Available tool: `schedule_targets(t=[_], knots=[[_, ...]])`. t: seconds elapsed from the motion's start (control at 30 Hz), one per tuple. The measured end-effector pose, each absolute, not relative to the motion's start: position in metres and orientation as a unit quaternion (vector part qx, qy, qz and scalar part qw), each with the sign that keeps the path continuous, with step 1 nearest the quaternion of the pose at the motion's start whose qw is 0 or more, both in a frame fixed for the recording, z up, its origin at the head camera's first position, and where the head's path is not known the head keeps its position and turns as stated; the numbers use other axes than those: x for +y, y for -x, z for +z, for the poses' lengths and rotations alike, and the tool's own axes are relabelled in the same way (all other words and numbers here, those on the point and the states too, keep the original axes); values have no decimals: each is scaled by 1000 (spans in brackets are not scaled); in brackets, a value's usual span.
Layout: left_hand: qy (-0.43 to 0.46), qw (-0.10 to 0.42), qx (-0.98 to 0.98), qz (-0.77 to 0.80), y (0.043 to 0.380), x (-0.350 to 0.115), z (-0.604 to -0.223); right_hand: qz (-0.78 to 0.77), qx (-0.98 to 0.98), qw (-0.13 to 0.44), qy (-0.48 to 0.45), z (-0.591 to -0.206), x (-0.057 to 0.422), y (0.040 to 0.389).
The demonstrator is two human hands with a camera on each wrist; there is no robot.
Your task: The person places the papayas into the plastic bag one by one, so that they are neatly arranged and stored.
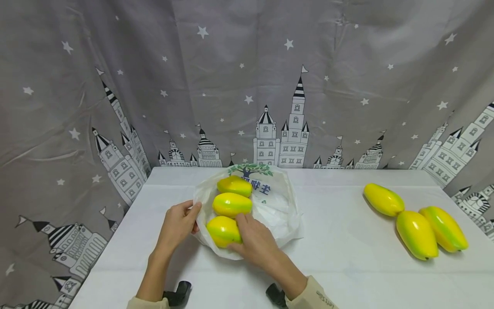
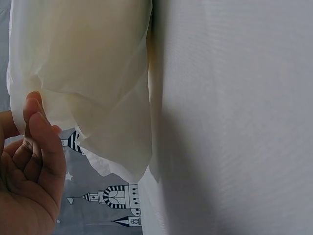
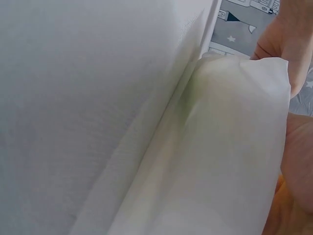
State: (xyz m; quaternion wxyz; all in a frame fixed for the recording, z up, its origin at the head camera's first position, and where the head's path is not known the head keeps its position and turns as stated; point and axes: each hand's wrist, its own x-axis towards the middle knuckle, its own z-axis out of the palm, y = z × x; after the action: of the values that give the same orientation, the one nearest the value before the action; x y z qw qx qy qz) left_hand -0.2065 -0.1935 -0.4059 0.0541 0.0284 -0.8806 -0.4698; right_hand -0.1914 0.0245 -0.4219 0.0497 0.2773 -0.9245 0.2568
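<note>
A white plastic bag (image 1: 275, 214) lies on the table with its mouth toward me, a tree print and blue characters on its inside. Three yellow-green papayas sit in a column at its left: a far papaya (image 1: 234, 186), a middle papaya (image 1: 231, 204) and a near papaya (image 1: 223, 231). My left hand (image 1: 175, 225) pinches the bag's left rim between thumb and fingers; the left wrist view shows the thin film (image 2: 98, 73) at those fingertips. Reaching into the mouth, my right hand (image 1: 256, 240) grips the near papaya, thumb below and fingers above.
Three more papayas lie together on the right of the white table (image 1: 332, 249): one behind (image 1: 384, 199), one in front (image 1: 417, 235) and one at the far right (image 1: 444, 228). A grey curtain (image 1: 231, 86) with castles and stars hangs behind the table and along its sides.
</note>
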Motion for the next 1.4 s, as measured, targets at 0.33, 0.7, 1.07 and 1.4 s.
schedule_targets(t=[0.33, 0.7, 1.07, 1.4], knots=[[-28, 49, -880, -471, 207, -194, -406, 276, -922, 22, -269, -419, 24, 192], [-27, 50, -881, -470, 208, -193, -406, 280, -922, 20, -268, -420, 26, 192], [-26, 58, -880, -471, 206, -195, -405, 271, -924, 35, -267, -419, 27, 191], [-26, 57, -880, -471, 205, -196, -404, 274, -923, 27, -271, -419, 27, 190]])
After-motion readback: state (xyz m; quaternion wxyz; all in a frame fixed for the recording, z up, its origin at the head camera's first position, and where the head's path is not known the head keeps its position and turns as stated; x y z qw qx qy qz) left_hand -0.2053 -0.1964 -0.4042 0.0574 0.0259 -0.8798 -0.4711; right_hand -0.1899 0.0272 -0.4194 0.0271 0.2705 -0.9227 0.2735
